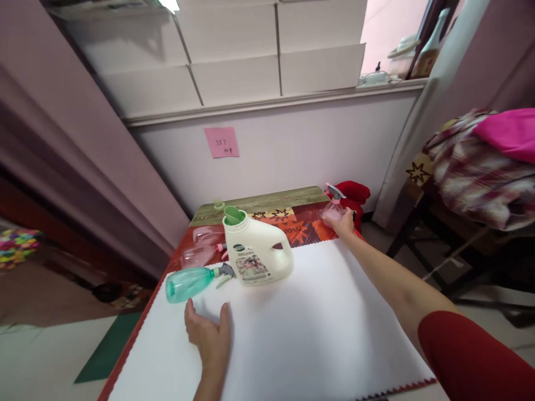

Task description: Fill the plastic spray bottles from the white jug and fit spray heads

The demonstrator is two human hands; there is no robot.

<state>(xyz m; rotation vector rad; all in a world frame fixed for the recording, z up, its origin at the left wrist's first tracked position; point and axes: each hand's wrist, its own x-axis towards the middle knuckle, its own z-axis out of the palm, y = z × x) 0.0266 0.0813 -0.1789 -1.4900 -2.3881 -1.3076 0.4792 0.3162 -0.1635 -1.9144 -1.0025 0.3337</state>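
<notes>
My right hand reaches to the far right corner of the table, fingers wrapped round a small clear spray bottle with a pink and grey trigger head. My left hand rests above the white sheet, thumb and fingers apart, holding nothing. Just beyond it a teal spray bottle lies on its side, its grey nozzle pointing right. A cream detergent jug with a green spout stands upright in the middle. Behind the teal bottle, a clear spray bottle with a pink collar lies down.
A small greenish ring-shaped cap sits at the table's back left. A pink note is stuck on the wall. To the right, clothes are piled on a dark-legged stool. Red fabric hangs behind the table's right corner.
</notes>
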